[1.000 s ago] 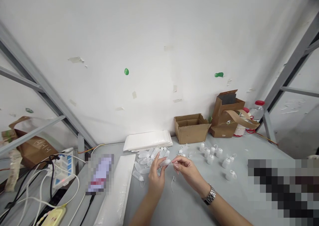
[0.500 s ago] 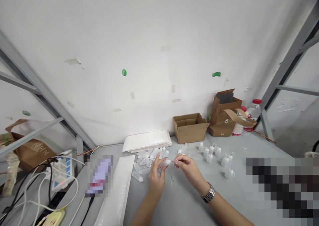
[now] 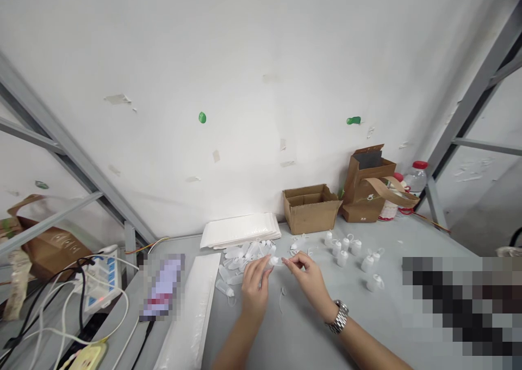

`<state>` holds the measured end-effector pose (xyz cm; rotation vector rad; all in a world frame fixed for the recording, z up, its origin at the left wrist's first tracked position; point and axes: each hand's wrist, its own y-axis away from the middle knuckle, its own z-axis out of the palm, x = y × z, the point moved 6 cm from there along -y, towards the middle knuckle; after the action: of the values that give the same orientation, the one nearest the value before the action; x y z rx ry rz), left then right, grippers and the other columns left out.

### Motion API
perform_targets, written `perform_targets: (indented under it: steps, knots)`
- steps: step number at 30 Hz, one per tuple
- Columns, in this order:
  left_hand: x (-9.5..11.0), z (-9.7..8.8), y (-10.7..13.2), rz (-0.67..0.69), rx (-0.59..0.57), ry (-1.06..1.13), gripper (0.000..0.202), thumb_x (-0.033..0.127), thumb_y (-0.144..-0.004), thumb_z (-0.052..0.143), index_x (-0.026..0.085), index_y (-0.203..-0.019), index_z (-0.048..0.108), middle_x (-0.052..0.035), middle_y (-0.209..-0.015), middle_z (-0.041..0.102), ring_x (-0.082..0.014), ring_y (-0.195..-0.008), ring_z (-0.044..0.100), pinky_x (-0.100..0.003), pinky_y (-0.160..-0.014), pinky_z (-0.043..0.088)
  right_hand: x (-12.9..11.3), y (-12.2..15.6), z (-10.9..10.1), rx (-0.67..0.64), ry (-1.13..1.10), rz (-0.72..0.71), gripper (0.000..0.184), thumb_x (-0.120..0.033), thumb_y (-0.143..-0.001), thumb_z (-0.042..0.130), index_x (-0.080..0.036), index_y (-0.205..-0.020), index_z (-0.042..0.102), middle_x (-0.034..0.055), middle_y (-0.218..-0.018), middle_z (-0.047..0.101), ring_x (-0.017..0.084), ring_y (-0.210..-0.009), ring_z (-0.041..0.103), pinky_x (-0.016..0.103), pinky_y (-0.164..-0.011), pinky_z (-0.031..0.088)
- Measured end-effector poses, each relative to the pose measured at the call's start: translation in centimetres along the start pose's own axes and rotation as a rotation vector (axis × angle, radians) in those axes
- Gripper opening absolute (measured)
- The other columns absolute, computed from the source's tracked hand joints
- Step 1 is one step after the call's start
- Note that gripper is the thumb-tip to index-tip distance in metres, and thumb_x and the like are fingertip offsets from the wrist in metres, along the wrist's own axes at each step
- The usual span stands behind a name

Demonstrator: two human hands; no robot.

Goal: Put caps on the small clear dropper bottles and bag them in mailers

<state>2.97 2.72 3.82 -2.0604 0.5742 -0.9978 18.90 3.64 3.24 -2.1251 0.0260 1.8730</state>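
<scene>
My left hand [image 3: 253, 283] pinches a small clear plastic bottle [image 3: 272, 261] by its body, above the grey table [image 3: 310, 326]. My right hand [image 3: 306, 275], with a metal watch [image 3: 337, 315] on the wrist, pinches something tiny and white at the bottle's tip; I cannot make out what. A heap of the same clear bottles [image 3: 240, 261] lies just behind my left hand. Several small white capped bottles [image 3: 350, 250] stand to the right of my right hand. A thin white loop [image 3: 282, 296] lies on the table between my wrists.
A stack of white bags [image 3: 240, 230] lies by the wall, a long white bag [image 3: 191, 310] at the left. An open cardboard box [image 3: 312, 207], brown boxes [image 3: 369, 188] and a red-capped jar [image 3: 414, 177] stand at the back right. A power strip and cables [image 3: 98, 283] crowd the left edge.
Both hands have shifted slightly away from me and lowered a little, still together on the small bottle. Nothing else on the table moved.
</scene>
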Motion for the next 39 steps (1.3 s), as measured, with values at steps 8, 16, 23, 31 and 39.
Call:
perform_targets:
  steps: [8, 16, 23, 31, 39]
  knots:
    - [0.54, 0.13, -0.06, 0.067, -0.036, 0.032, 0.044, 0.005, -0.082, 0.047, 0.030, -0.117, 0.055, -0.0036, -0.093, 0.062, -0.0140, -0.087, 0.056, -0.026, -0.070, 0.052, -0.12, 0.22, -0.08, 0.018, 0.090, -0.091, 0.034, -0.046, -0.077, 0.056, -0.020, -0.057, 0.051, -0.0014, -0.059, 0.047, 0.014, -0.060, 0.044, 0.026, -0.059, 0.037]
    - [0.34, 0.26, -0.01, 0.052, -0.049, 0.026, 0.043, 0.008, -0.084, 0.045, 0.033, -0.117, 0.054, -0.0038, -0.092, 0.063, -0.0147, -0.085, 0.056, -0.027, -0.066, 0.052, -0.07, 0.05, 0.05, -0.015, 0.113, -0.118, 0.029, -0.039, -0.077, 0.057, -0.020, -0.056, 0.051, -0.0015, -0.059, 0.048, 0.014, -0.060, 0.044, 0.026, -0.058, 0.036]
    - [0.21, 0.46, 0.07, 0.064, -0.061, 0.035, 0.043, 0.007, -0.084, 0.045, 0.032, -0.117, 0.054, -0.0038, -0.092, 0.062, -0.0149, -0.085, 0.056, -0.029, -0.069, 0.053, 0.18, -0.08, 0.11, -0.017, 0.133, -0.113, 0.027, -0.036, -0.077, 0.056, -0.020, -0.056, 0.051, -0.0015, -0.060, 0.048, 0.015, -0.060, 0.044, 0.026, -0.058, 0.036]
    - [-0.21, 0.69, 0.25, 0.037, -0.091, 0.021, 0.044, 0.007, -0.083, 0.045, 0.033, -0.118, 0.053, -0.0031, -0.092, 0.062, -0.0149, -0.086, 0.056, -0.030, -0.072, 0.053, 0.46, -0.25, 0.07, -0.009, 0.154, -0.096, 0.027, -0.038, -0.075, 0.057, -0.020, -0.055, 0.051, -0.0012, -0.059, 0.050, 0.015, -0.059, 0.046, 0.026, -0.057, 0.037]
    - [-0.33, 0.77, 0.30, 0.037, -0.095, 0.021, 0.042, 0.008, -0.084, 0.044, 0.032, -0.117, 0.055, -0.0038, -0.091, 0.063, -0.0151, -0.086, 0.056, -0.030, -0.071, 0.053, 0.33, -0.36, 0.01, -0.005, 0.126, -0.070, 0.029, -0.040, -0.074, 0.058, -0.020, -0.054, 0.052, -0.0013, -0.058, 0.051, 0.015, -0.059, 0.046, 0.026, -0.058, 0.038]
